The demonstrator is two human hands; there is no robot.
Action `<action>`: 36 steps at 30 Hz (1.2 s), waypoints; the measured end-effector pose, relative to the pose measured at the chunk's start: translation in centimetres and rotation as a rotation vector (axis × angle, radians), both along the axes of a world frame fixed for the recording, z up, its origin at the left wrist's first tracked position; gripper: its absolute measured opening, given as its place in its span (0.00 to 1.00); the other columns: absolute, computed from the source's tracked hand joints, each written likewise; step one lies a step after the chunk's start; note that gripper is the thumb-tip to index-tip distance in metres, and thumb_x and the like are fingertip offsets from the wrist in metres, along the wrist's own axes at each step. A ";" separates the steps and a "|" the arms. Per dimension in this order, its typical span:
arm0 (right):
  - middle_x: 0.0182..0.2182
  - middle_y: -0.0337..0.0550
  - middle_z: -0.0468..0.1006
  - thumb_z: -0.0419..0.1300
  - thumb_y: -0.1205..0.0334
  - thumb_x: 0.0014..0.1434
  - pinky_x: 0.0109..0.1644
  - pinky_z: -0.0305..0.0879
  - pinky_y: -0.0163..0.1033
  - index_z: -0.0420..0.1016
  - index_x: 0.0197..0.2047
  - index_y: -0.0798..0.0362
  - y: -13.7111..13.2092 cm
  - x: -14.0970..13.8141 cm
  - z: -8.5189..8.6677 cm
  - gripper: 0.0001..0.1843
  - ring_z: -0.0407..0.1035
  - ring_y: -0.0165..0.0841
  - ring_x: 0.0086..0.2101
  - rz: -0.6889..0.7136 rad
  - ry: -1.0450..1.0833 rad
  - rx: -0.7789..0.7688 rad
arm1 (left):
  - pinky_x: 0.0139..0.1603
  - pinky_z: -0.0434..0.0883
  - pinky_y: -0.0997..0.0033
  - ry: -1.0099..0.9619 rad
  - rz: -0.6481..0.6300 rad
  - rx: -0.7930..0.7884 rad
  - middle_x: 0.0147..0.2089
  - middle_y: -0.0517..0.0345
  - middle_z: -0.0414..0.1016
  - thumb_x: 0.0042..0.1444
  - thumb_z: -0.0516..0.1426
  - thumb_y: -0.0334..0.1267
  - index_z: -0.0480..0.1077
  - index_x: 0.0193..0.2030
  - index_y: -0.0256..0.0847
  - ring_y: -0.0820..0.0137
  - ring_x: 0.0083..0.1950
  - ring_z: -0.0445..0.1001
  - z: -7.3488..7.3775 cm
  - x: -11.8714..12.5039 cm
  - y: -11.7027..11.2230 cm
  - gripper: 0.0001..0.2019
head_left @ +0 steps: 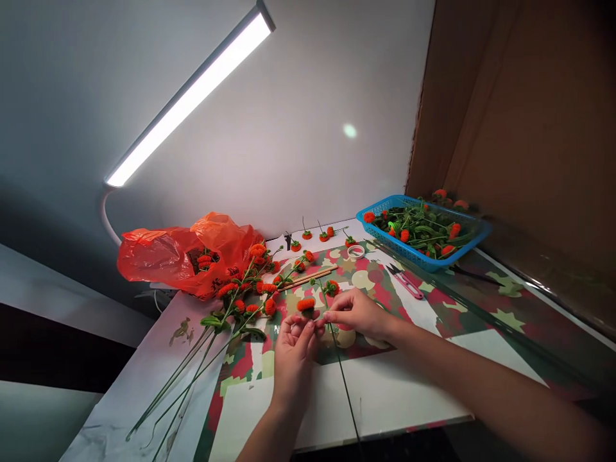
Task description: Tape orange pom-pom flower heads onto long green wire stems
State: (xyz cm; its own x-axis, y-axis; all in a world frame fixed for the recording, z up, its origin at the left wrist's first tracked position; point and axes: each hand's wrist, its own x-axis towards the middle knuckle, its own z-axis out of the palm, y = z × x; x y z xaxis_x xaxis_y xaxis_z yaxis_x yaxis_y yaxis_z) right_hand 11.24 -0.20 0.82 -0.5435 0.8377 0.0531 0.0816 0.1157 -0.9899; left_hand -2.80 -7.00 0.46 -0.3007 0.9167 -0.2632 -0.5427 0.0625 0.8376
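Note:
My left hand [297,339] is closed in a pinch under a small fuzzy orange flower [306,305] with a dark green base. Close beside it, my right hand [359,313] is closed, thumb and forefinger pinched together near the left fingertips. What the right fingers grip is too small to make out. A long thin green stem [345,385] runs past the right fingertips toward the table's front edge. Another orange flower [332,288] lies just beyond the hands, with thin wooden sticks [308,278] behind it.
Finished-looking flower stems [212,327] lie at left beside a red plastic bag [158,253]. A blue basket [428,262] of flowers stands at back right. Pink-handled scissors [409,284], a tape roll [356,251] and several flower heads [350,242] lie behind. A lamp [192,96] hangs above.

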 end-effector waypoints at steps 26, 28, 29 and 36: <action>0.21 0.38 0.68 0.60 0.51 0.51 0.26 0.54 0.31 0.72 0.24 0.58 -0.5 0.1 0.6 0.17 0.60 0.26 0.24 0.121 0.031 -0.062 | 0.27 0.66 0.80 0.017 0.142 0.056 0.28 0.63 0.73 0.37 0.67 0.42 0.69 0.30 0.39 0.78 0.28 0.71 -1.4 2.2 0.4 0.15; 0.20 0.38 0.68 0.60 0.52 0.51 0.25 0.55 0.31 0.71 0.24 0.58 -0.7 0.0 0.7 0.16 0.60 0.26 0.23 0.106 0.050 -0.115 | 0.32 0.69 0.78 -0.030 0.118 0.013 0.34 0.59 0.75 0.39 0.66 0.43 0.72 0.33 0.40 0.75 0.33 0.73 -1.6 2.4 -0.4 0.15; 0.20 0.38 0.68 0.59 0.52 0.51 0.25 0.55 0.31 0.71 0.24 0.58 -0.7 0.0 0.7 0.16 0.61 0.26 0.23 0.107 0.060 -0.139 | 0.34 0.70 0.76 -0.046 0.099 -0.002 0.35 0.57 0.75 0.39 0.66 0.42 0.72 0.35 0.40 0.73 0.35 0.74 -1.6 2.5 -0.8 0.15; 0.22 0.38 0.69 0.61 0.54 0.51 0.26 0.56 0.31 0.73 0.25 0.58 -0.8 -0.2 0.4 0.14 0.62 0.26 0.24 0.103 0.083 -0.124 | 0.32 0.72 0.74 0.074 0.013 -0.037 0.34 0.54 0.75 0.41 0.65 0.41 0.71 0.37 0.38 0.71 0.33 0.75 -1.4 2.6 -1.9 0.16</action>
State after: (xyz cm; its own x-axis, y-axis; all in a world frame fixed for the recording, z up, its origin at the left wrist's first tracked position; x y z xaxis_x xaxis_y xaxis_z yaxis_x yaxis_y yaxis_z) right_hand 11.07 -0.95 1.20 -0.6246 0.7810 0.0009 -0.0071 -0.0046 -1.0000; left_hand -0.25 -8.91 -0.92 -0.3322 0.9028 -0.2731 -0.4799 0.0875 0.8729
